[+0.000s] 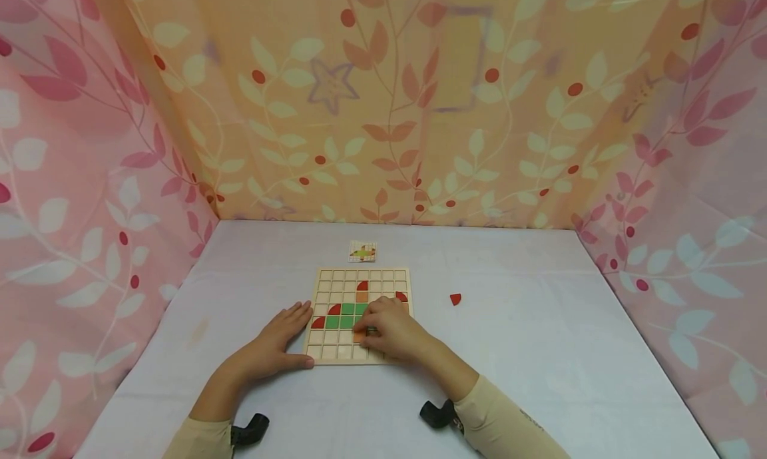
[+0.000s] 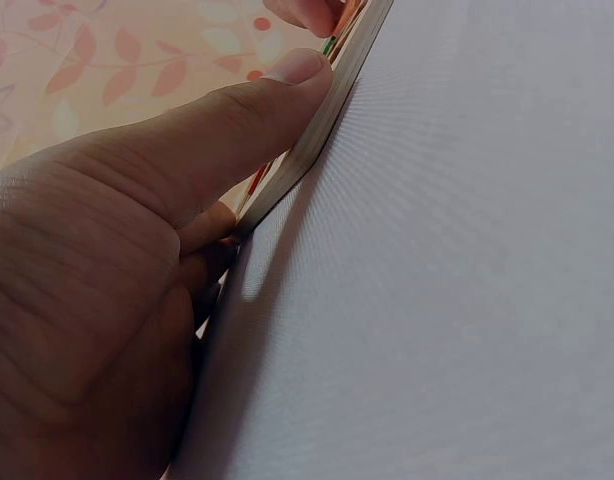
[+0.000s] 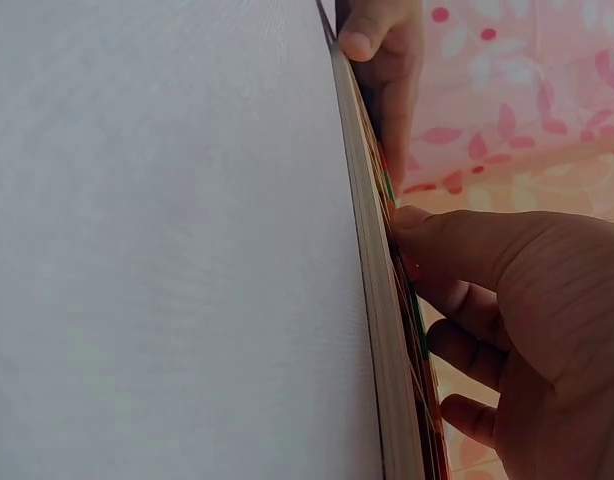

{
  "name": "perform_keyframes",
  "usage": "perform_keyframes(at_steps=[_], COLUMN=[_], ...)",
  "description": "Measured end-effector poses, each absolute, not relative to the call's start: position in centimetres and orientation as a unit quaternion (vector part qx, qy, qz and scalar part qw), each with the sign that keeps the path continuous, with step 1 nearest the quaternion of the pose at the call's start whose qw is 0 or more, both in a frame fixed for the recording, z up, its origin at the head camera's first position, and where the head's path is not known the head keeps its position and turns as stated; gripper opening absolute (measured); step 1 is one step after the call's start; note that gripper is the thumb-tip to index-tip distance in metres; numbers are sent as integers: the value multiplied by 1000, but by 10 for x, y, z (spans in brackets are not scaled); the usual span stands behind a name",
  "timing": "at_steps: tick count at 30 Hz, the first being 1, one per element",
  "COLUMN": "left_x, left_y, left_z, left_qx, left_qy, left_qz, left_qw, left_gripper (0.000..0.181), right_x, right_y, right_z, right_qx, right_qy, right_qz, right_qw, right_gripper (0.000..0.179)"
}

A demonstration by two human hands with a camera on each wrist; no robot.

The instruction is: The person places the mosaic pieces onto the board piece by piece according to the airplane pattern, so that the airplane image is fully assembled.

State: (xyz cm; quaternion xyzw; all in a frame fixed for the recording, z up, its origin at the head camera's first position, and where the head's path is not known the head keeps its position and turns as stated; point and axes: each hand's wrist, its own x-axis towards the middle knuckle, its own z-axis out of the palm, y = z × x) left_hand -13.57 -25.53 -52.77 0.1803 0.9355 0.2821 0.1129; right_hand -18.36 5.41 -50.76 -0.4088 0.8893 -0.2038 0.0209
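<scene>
A wooden grid board (image 1: 335, 352) lies on the table with coloured tiles in some squares: green squares (image 1: 347, 308), quarter-round red tiles (image 1: 317, 322) and an orange square (image 1: 362, 297). My left hand (image 1: 278, 336) rests against the board's left side, fingers extended, thumb (image 2: 277, 85) at its near-left corner. Over the board's right half, my right hand (image 1: 392, 329) pinches an orange tile (image 1: 359, 337) between thumb and forefinger, low over a square near the front. Its other fingers are bent and cover several squares. The right wrist view shows that thumb (image 3: 437, 235) close at the board's surface.
A small pattern card (image 1: 362, 251) lies just behind the board. One loose red quarter-round tile (image 1: 455, 299) sits on the white tablecloth (image 1: 539, 352) to the right. Flowered curtains (image 1: 383, 112) enclose the table at the back and both sides.
</scene>
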Motion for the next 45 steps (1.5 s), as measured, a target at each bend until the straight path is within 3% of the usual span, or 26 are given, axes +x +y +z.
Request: perform_keyframes(at_steps=[11, 27, 45], left_x=[-136, -135, -136], left_y=[-255, -254, -255], left_z=[-528, -528, -529], left_qx=[176, 190, 191], left_qy=[935, 930, 931], left_qz=[285, 295, 292], left_qw=[115, 106, 107], left_gripper=[116, 113, 114], right_x=[-182, -199, -229], right_y=[55, 111, 206], right_z=[-501, -441, -464], right_qx=[-411, -407, -333], right_qy=[888, 884, 912], right_qz=[-204, -229, -238], right_qw=[17, -25, -18], right_gripper=[22, 26, 27])
